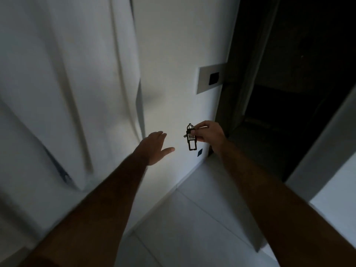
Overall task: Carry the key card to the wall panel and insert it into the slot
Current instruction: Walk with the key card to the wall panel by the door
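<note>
The key card [191,137], a dark, narrow tag with a small white label and a metal ring at its top, hangs upright from the right hand [209,134], below and a little left of the pale rectangular wall panel [210,78]. The right hand is closed in a pinch: thumb and fingertips [198,136] grip the tag's upper part beside the label, while its lower end dangles free in front of the white wall [179,54]. Tag and panel are well apart; the panel's small dark slot [214,78] sits above the hand with bare wall between. The left hand [156,147] is left of the tag and also below the panel, spread open with fingers together and thumb held out, palm turned toward the wall, holding nothing; whether it touches the wall cannot be told. A small dark blue diamond mark [200,152] shows on the wall just below the tag. Pale floor tiles [192,218] lie beneath both forearms.
</note>
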Tool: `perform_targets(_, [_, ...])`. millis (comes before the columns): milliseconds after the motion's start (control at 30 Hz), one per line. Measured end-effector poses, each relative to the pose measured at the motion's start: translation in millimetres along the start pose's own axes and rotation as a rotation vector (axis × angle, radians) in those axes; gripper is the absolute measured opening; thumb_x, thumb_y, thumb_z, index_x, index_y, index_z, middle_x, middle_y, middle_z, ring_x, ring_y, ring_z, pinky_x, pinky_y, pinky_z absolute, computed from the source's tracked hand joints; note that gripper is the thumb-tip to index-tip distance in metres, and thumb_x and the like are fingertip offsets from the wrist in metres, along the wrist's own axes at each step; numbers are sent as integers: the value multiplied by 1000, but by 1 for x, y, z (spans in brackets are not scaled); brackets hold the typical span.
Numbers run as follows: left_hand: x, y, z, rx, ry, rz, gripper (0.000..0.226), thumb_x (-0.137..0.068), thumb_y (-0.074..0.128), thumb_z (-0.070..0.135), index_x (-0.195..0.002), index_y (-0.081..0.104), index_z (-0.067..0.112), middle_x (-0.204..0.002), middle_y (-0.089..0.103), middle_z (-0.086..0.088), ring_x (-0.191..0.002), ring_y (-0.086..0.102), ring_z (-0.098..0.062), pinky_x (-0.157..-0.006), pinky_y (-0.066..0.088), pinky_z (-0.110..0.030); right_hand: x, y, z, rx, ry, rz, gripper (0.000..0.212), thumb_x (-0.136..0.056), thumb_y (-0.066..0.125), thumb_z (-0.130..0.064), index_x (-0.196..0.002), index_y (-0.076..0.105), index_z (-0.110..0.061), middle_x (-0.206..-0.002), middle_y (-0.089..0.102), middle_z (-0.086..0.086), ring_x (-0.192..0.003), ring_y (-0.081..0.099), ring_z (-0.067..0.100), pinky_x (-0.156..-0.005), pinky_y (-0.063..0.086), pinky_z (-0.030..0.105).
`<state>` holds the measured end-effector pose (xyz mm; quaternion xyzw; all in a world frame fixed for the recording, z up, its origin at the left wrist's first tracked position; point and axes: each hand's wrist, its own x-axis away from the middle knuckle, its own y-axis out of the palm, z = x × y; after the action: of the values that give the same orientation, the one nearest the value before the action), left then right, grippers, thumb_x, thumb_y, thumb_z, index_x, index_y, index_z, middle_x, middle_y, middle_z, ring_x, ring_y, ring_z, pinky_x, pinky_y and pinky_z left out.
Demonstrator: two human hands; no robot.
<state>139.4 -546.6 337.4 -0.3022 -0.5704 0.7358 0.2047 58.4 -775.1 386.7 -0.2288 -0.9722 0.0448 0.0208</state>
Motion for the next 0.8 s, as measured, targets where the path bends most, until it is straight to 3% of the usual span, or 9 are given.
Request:
perform_targets(100, [-35, -5, 25, -7, 61, 25, 83, -95, 45, 63, -154, 31, 6, -164, 31, -14, -153, 27, -28, -124, 29, -45, -10, -34, -17, 6, -54, 25, 28, -76, 77, 5, -101, 65, 1, -72, 78, 5, -65, 78, 19, -55, 58, 22])
perform_targets(167, [-60, -8, 38, -6, 94, 41, 84, -95, 44, 64, -155, 30, 7, -164, 31, -13, -153, 27, -28, -123, 28, -44, -19, -54, -26, 13, -92, 48, 24, -79, 74, 5, -98, 65, -7, -72, 77, 2, -65, 77, 17, -56, 61, 23])
perform_targets(300, [-114, -15, 53, -3, 152, 83, 86, -94, 43, 68, -155, 30, 9, -164, 32, -12, -153, 28, -28, -123, 29, -45, -43, -87, -44, 34, -133, 95, 29, -81, 72, 7, -108, 66, -4, -96, 76, 18, -86, 77, 29, -83, 63, 43])
perform_targets(400, [-160, -21, 57, -19, 199, 120, 87, -93, 42, 69, -154, 31, 9, -163, 33, -13, -152, 29, -28, -123, 30, -46, -64, -103, -61, 89, -177, 121, 34, -85, 69, 6, -118, 66, -4, -111, 72, 26, -101, 73, 36, -89, 60, 48])
perform_targets(567, [-239, -33, 63, -15, 252, 147, 87, -93, 43, 69, -154, 31, 9, -164, 32, -14, -153, 28, -29, -123, 28, -46, -106, -130, -85, 107, -211, 156, 39, -89, 63, 8, -127, 61, -1, -106, 71, 16, -93, 73, 22, -75, 63, 28])
perform_targets(800, [-323, -28, 80, -51, 323, 162, 86, -94, 44, 67, -154, 32, 7, -162, 35, -14, -150, 32, -29, -121, 32, -44, -170, -169, -84, 117, -199, 202, 34, -88, 65, 5, -120, 64, -4, -113, 70, 17, -103, 72, 26, -80, 63, 32])
